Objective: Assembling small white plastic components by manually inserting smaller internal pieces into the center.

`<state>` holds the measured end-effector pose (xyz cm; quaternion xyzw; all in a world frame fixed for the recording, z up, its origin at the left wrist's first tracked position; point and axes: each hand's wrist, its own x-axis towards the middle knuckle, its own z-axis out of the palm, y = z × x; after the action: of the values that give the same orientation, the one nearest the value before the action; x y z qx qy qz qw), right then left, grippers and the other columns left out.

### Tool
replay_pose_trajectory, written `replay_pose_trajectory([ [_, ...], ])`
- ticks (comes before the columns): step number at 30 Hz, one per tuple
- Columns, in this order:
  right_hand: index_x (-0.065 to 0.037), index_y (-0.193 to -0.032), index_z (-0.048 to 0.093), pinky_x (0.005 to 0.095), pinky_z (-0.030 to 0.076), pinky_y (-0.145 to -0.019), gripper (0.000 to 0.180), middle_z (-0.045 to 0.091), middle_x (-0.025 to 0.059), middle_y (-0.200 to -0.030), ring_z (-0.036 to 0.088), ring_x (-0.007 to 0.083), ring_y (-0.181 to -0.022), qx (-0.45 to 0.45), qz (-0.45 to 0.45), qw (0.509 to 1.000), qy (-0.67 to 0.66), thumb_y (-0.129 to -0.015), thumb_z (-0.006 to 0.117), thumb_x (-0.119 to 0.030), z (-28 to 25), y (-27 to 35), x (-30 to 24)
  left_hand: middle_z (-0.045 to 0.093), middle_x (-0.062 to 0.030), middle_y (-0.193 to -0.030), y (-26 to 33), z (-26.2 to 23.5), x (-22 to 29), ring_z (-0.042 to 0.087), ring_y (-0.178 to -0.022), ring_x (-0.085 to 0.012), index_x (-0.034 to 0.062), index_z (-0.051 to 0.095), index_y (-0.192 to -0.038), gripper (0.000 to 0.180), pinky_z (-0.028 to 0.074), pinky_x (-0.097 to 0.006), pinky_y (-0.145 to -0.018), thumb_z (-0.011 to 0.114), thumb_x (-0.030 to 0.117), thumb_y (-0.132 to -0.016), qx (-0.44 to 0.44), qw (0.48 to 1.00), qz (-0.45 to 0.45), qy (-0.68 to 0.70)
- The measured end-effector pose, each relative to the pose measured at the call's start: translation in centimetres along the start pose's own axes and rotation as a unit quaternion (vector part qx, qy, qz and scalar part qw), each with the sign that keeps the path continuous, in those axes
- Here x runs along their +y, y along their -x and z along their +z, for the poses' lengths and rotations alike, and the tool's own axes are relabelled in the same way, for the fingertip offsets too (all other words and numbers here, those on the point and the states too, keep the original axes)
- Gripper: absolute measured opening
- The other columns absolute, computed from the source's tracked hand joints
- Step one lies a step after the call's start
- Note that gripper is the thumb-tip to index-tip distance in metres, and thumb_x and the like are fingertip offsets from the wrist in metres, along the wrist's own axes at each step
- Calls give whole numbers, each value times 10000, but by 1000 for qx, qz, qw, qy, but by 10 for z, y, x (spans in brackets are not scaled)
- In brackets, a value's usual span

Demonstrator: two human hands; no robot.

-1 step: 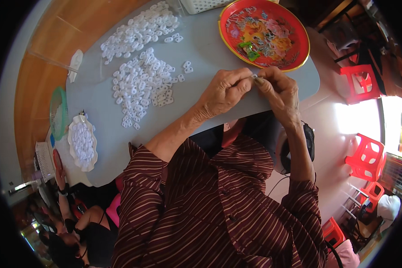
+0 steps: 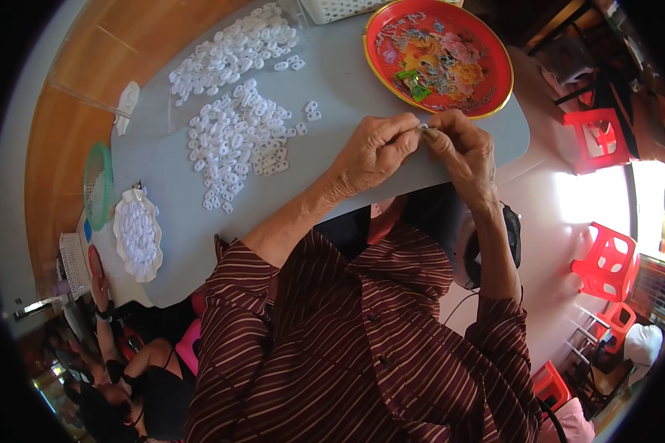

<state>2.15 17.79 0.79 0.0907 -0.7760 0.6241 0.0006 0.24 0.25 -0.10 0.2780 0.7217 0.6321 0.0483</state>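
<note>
Tiny white piece (image 2: 423, 126), pinched by closed-up left hand (image 2: 377, 150) and right hand (image 2: 463, 151), could be dropped past grey worktop's (image 2: 340, 68) near edge through slippage.

Table top (image 2: 332, 77): grey, rounded corner
Far left: large heap of white pieces (image 2: 236, 48)
Nearer: second white heap (image 2: 236, 133)
Right: round red tray (image 2: 496, 46)
Left edge: scalloped white dish (image 2: 148, 276)

The one view, a wide fisheye, looks steeply down from the wearer's head, past the striped shirt (image 2: 332, 347), with left hand (image 2: 377, 151) and right hand (image 2: 462, 155) close below, beyond the table's (image 2: 340, 66) near edge; its sweep passes the rounded right corner to the floor (image 2: 543, 251).
</note>
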Motion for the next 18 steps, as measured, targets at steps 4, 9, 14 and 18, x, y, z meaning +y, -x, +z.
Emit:
replay_pose_trajectory([
  [4,-10,-880,589,196,415,-585,117,575,-6,-686,497,48,-627,2,-32,999,-22,-877,622,-123,4,-2,4,476,-68,-619,1,-4,2,409,-570,-141,-10,466,-793,134,405,-298,-554,488,82,-888,11,1000,-6,-24],
  [9,8,-875,590,191,433,-583,95,596,5,-709,531,54,-622,26,35,993,-110,-847,614,-80,1,7,0,562,-100,-763,12,-58,33,560,-735,-178,-8,581,-910,115,454,-280,-684,528,81,-858,79,960,34,-265],
  [14,4,-889,600,201,439,-577,102,605,9,-713,543,60,-612,17,32,997,-71,-828,626,-74,6,7,1,576,-122,-734,38,-130,34,533,-756,-294,21,576,-854,88,441,-363,-731,560,37,-769,65,878,-4,-473],
  [18,2,-895,609,217,453,-591,103,603,21,-697,557,67,-623,14,0,1000,-15,-824,629,-70,9,7,0,610,-130,-772,42,-124,14,537,-791,-295,26,594,-874,104,437,-374,-737,570,36,-773,17,860,-14,-510],
])
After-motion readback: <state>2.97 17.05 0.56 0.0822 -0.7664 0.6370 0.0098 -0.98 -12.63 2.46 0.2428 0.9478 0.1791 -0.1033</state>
